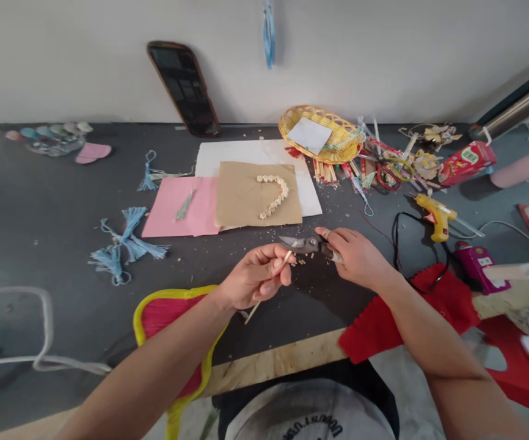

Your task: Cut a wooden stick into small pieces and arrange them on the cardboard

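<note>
Between the thumb and fingers of my left hand (259, 275) is a thin wooden stick (251, 313), its lower end poking out below the palm. My right hand (356, 253) is wrapped round the handles of a pair of pruning shears (310, 245). The blades of the shears lie at the stick's upper end, just above my left fingertips. Small wood chips are scattered on the table around the blades. Beyond my hands, a curved row of small pale wooden pieces (284, 190) lies on a brown sheet of card (239, 195).
A yellow basket (287, 129) and bundled sticks (326, 172) stand at the back. To the right are a yellow glue gun (439, 217), scissors (390, 174) and a purple box (475, 266). Blue tassels (129, 235) lie left of pink paper (164, 208); a phone (184, 88) leans on the wall.
</note>
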Tool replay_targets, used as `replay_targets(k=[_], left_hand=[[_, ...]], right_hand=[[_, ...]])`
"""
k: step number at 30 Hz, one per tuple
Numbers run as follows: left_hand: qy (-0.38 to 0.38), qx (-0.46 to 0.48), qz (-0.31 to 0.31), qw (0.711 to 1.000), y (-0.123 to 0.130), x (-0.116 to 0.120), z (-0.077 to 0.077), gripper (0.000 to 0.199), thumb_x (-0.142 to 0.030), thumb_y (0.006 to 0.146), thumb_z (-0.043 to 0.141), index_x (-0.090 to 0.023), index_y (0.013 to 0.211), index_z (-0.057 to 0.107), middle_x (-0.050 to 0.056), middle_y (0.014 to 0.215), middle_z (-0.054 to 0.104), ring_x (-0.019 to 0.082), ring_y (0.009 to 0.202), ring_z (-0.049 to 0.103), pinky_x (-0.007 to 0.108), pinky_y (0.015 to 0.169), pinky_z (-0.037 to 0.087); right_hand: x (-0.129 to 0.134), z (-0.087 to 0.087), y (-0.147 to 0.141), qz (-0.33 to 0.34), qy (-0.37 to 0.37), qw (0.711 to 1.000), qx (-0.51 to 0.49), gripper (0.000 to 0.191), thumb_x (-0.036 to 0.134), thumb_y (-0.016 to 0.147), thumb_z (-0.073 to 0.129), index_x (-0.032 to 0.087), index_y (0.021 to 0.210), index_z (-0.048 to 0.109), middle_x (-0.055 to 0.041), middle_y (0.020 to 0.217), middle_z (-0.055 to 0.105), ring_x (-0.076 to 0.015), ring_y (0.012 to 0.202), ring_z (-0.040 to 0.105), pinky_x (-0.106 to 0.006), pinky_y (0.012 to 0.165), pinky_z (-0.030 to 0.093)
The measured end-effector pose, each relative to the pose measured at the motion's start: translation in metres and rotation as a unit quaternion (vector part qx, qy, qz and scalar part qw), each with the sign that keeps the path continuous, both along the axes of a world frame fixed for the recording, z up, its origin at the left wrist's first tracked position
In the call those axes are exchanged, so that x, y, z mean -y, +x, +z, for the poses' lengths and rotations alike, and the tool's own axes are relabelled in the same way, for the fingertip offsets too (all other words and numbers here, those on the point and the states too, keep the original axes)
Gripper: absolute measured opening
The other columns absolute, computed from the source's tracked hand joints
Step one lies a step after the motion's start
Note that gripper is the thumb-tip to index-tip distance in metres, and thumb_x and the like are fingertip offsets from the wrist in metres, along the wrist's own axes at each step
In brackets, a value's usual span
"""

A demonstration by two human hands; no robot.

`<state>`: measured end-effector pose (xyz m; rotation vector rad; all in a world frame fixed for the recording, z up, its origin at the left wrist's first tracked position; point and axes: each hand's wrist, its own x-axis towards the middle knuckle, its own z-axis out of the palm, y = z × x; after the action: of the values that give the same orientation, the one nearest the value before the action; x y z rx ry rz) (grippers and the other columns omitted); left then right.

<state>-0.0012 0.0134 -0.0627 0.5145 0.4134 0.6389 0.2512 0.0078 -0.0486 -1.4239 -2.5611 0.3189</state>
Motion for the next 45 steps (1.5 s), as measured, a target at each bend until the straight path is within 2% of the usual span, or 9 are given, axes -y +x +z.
replay_targets(k=[5, 12, 20, 26, 33, 45], left_hand=[[0.018, -0.002, 0.024, 1.000, 0.0028, 0.0010, 0.0004, 0.012, -0.018, 0.080, 0.073, -0.013, 0.091, 0.070, 0.007, 0.069, 0.073, 0.001, 0.033, 0.043, 0.008, 0.029, 0.033], [0.008, 0.018, -0.033, 0.999, -0.0015, 0.0010, -0.0045, 0.011, -0.018, 0.084, 0.069, -0.013, 0.093, 0.073, 0.008, 0.068, 0.073, 0.002, 0.030, 0.042, 0.007, 0.027, 0.030], [-0.009, 0.030, -0.057, 0.998, -0.0052, 0.0003, -0.0059, 0.011, -0.019, 0.085, 0.068, -0.015, 0.094, 0.074, 0.009, 0.068, 0.073, 0.001, 0.029, 0.041, 0.007, 0.027, 0.031], [-0.002, 0.032, -0.041, 0.999, -0.0041, -0.0010, -0.0037, 0.010, -0.018, 0.084, 0.068, -0.014, 0.093, 0.072, 0.008, 0.068, 0.073, 0.002, 0.030, 0.042, 0.008, 0.028, 0.033], [-0.003, 0.032, -0.074, 0.997, -0.0046, 0.0016, -0.0072, 0.013, -0.020, 0.086, 0.067, -0.013, 0.095, 0.071, 0.008, 0.069, 0.074, 0.003, 0.030, 0.045, 0.009, 0.029, 0.036], [-0.011, 0.049, -0.078, 0.996, -0.0051, 0.0023, -0.0035, 0.010, -0.020, 0.087, 0.066, -0.014, 0.094, 0.070, 0.007, 0.068, 0.073, 0.004, 0.031, 0.048, 0.011, 0.030, 0.040]], right_hand=[[-0.0018, -0.0003, 0.0004, -0.022, 0.022, 0.999, 0.010, 0.052, 0.013, 0.087, 0.046, 0.013, 0.139, 0.044, -0.0132, 0.113, 0.065, -0.0284, 0.103, 0.059, -0.043, 0.086, 0.049], [-0.0035, 0.0000, 0.0061, 0.024, -0.005, 1.000, -0.007, 0.053, 0.014, 0.088, 0.047, 0.013, 0.140, 0.042, -0.0140, 0.125, 0.061, -0.0274, 0.111, 0.055, -0.043, 0.091, 0.047], [0.0001, -0.0006, 0.0010, 0.018, 0.010, 1.000, 0.002, 0.057, 0.012, 0.082, 0.048, 0.015, 0.139, 0.044, -0.0116, 0.111, 0.065, -0.0257, 0.102, 0.059, -0.038, 0.085, 0.047], [-0.0002, -0.0016, -0.0003, -0.005, 0.014, 1.000, 0.009, 0.053, 0.013, 0.086, 0.047, 0.016, 0.139, 0.045, -0.0121, 0.115, 0.065, -0.0263, 0.104, 0.059, -0.039, 0.085, 0.047], [-0.0070, -0.0019, 0.0081, 0.053, -0.030, 0.998, -0.018, 0.057, 0.012, 0.083, 0.048, 0.014, 0.140, 0.042, -0.0129, 0.129, 0.059, -0.0268, 0.114, 0.054, -0.043, 0.094, 0.046], [-0.0016, -0.0043, 0.0002, 0.016, -0.003, 1.000, -0.013, 0.049, 0.016, 0.089, 0.045, 0.019, 0.138, 0.047, -0.0102, 0.111, 0.067, -0.0242, 0.101, 0.061, -0.038, 0.085, 0.049]])
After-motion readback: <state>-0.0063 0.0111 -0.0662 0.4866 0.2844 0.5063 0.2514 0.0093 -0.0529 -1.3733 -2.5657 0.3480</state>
